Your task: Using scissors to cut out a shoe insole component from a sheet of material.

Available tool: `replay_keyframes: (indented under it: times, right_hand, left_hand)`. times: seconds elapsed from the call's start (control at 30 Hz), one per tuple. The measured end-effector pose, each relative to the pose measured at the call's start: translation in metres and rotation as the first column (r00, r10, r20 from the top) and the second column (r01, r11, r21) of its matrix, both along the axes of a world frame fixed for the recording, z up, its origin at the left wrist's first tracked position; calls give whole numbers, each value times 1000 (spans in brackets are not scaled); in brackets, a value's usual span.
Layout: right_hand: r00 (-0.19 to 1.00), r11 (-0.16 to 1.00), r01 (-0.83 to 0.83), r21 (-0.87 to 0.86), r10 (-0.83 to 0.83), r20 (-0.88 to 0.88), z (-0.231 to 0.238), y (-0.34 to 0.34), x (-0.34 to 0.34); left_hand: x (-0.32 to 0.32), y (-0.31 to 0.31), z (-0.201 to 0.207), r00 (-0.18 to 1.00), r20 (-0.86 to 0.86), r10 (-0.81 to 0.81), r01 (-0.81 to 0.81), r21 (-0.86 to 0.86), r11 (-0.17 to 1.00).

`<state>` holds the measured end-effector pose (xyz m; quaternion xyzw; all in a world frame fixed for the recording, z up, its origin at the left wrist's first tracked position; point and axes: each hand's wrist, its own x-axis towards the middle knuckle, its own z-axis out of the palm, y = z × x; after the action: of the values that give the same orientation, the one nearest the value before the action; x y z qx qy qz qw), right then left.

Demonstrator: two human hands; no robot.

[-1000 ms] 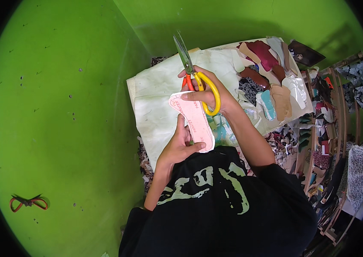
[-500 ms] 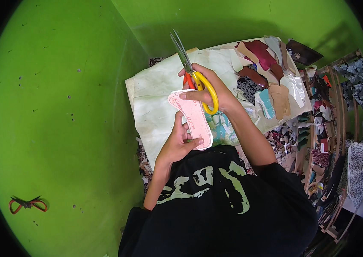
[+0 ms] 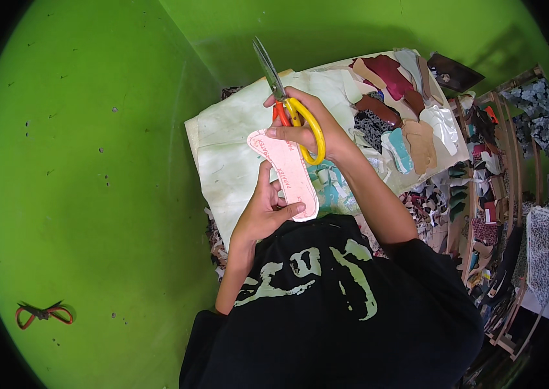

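A pink insole-shaped piece with a white edge and printed markings is held up in front of my chest. Its lower end is pinched by my left hand, thumb on top. My right hand has scissors with one yellow and one red handle, their blades pointing away and to the left. The thumb of that same hand also presses on the upper end of the pink piece. Beneath both hands is a table covered with a pale sheet.
Cut pieces lie at the table's far right: maroon, tan, teal and white. Scraps heap below its right side, beside a wooden rack. Red-handled scissors hang on the green wall.
The whole view has shifted slightly, with hands, scissors and pink piece now a little higher and further left in the picture. Both grips look the same.
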<state>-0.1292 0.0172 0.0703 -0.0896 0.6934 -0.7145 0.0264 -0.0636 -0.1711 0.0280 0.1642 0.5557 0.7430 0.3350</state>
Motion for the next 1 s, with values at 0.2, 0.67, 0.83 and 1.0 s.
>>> replay_keyframes:
  times: [0.2, 0.67, 0.83, 1.0]
  right_hand:
    - [1000, 1000, -2, -3, 2, 0, 0, -2, -3]
    - [991, 992, -120, 36, 122, -56, 3, -8, -9]
    - [917, 917, -396, 38, 397, -31, 2, -20, -13]
    - [854, 855, -519, -8, 519, 34, -8, -33, -21]
  left_hand:
    - [-3, 3, -5, 1000, 5, -1, 1, 19, 1000]
    - [-5, 2, -18, 866, 472, -163, 76, 197, 977]
    - [3, 5, -10, 799, 507, -323, 197, 287, 938]
    - [7, 4, -16, 905, 397, -154, 116, 118, 986]
